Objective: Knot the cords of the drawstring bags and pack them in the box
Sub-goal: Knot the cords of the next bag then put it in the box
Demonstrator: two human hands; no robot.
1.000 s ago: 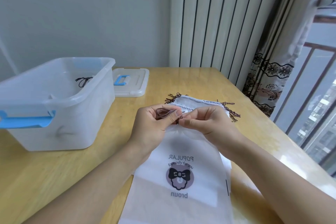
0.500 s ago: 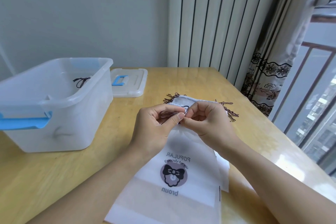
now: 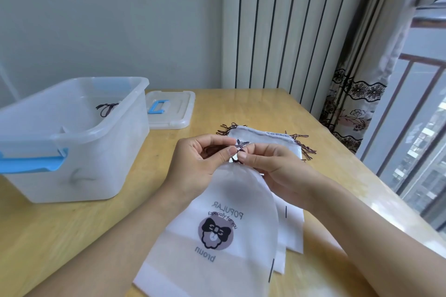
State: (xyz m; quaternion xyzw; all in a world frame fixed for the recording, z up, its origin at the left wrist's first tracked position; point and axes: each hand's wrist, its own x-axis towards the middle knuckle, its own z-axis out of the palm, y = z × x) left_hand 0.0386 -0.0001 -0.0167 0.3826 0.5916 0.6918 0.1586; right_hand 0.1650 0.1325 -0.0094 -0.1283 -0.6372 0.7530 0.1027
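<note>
Wooden table (image 3: 241, 108) by a striped curtain (image 3: 277, 31) and a window, plain wall behind. Both hands meet over the mouth of a white printed bag (image 3: 224, 224), which lies on the table on top of other white bags. The left hand (image 3: 200, 159) and right hand (image 3: 272, 164) each pinch the dark cord (image 3: 240, 146) between thumb and forefinger, other fingers curled loosely; small loops stick up between the fingertips. Looks like the knot is mid-tie. To do it well: keep both pinches close to the crossing, pull the ends apart evenly, and hold the gathered bag mouth bunched so the knot seats tight against it. Risk is a loop slipping out before it cinches. Both wrists are raised off the table, palms turned inward toward each other, forearms coming in from the bottom corners. More bags (image 3: 277, 137) with loose cords wait just beyond the hands. The clear plastic box (image 3: 79, 152) sits at left, open, with one dark knotted cord visible inside; its lid (image 3: 173, 116) lies flat behind it.
</note>
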